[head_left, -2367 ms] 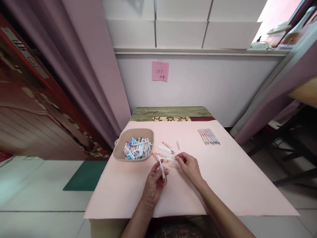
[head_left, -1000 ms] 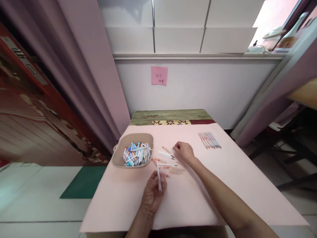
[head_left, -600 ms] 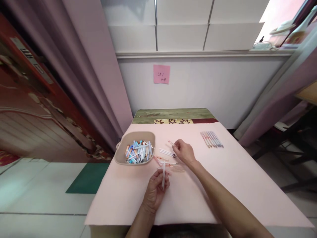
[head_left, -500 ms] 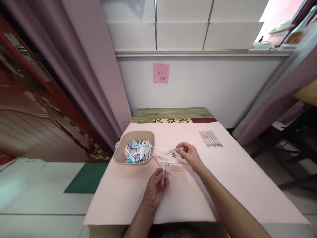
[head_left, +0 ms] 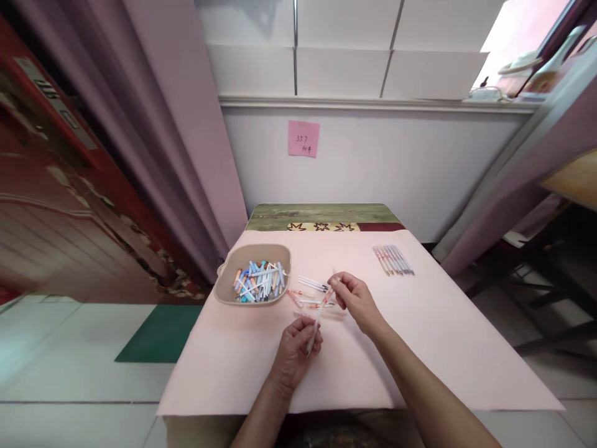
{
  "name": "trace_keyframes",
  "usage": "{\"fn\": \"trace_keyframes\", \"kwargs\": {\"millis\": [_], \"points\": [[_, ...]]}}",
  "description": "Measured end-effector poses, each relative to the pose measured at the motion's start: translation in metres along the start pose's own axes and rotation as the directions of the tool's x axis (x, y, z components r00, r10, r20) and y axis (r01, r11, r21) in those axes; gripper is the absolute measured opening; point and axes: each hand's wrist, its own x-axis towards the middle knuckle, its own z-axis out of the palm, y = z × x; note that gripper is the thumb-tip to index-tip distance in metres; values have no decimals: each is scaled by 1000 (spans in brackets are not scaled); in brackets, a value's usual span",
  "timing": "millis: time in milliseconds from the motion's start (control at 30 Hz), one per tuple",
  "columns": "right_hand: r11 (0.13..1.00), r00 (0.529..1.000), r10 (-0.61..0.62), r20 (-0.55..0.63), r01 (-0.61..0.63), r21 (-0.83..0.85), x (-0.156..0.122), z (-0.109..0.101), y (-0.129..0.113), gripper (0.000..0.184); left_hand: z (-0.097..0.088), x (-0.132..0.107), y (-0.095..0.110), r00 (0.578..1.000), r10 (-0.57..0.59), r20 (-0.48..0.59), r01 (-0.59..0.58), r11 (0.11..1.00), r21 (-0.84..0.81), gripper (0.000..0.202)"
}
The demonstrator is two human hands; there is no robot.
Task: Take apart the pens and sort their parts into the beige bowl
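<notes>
My left hand (head_left: 295,348) is closed, pinching a whitish pen part (head_left: 314,335) that slants upward to the right. The fingers of my right hand (head_left: 358,303) are closed on a clear pen barrel with orange-pink print (head_left: 328,296). Its lower end meets or overlaps the upper end of the whitish part; whether they are joined, I cannot tell. Just beyond my hands lie white refills with dark ends (head_left: 311,283). Several printed pen barrels and parts (head_left: 295,298) are scattered around them on the pink-covered table.
A beige basket (head_left: 222,289) of caps and pen parts stands at the left. A row of several pens (head_left: 393,260) lies at the right on the pink table cover (head_left: 224,373). A pink note (head_left: 303,138) is stuck to the wall behind.
My right hand has brought the printed barrel down to the top of the whitish part. That part now tilts more to the right in my left hand. The view has shifted slightly.
</notes>
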Motion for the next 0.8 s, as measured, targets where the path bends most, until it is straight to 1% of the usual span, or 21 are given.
{"fn": "trace_keyframes", "kwargs": {"millis": [100, 167, 267, 333, 400, 500, 667, 733, 800], "points": [[1000, 1000, 1, -14, -1, -23, -3, -2, -1, 28, 2, -1, 1, 1000, 3, 9, -3, 1000, 20, 19], [999, 1000, 0, 6, 0, -52, -5, -3, -4, 28, 3, -1, 1, 1000, 6, 10, -6, 999, 39, 20], [993, 996, 17, 87, -7, -118, -8, -2, -8, 27, 5, -1, 1, 1000, 11, 8, -11, 997, 70, 20], [990, 987, 50, 151, -29, -141, -10, 1, -10, 27, 5, -1, 0, 1000, 13, 13, -14, 996, 87, 20], [989, 973, 102, 206, -77, -129, -11, 4, -9, 29, 4, -1, 0, 1000, 15, 24, -18, 995, 100, 21], [985, 953, 172, 250, -160, -68, -15, 6, -2, 36, 3, -1, 0, 999, 16, 38, -20, 994, 110, 21], [971, 910, 212, 357, -236, 26, -21, 1, 15, 34, 2, 0, -1, 998, 15, 59, -22, 992, 125, 21], [967, 906, 223, 359, -253, 36, -23, 0, 20, 34, 1, 1, -1, 998, 15, 67, -23, 991, 130, 21], [964, 915, 224, 336, -258, 59, -25, 1, 24, 32, 1, 1, -1, 996, 19, 84, -30, 990, 136, 21]]}}
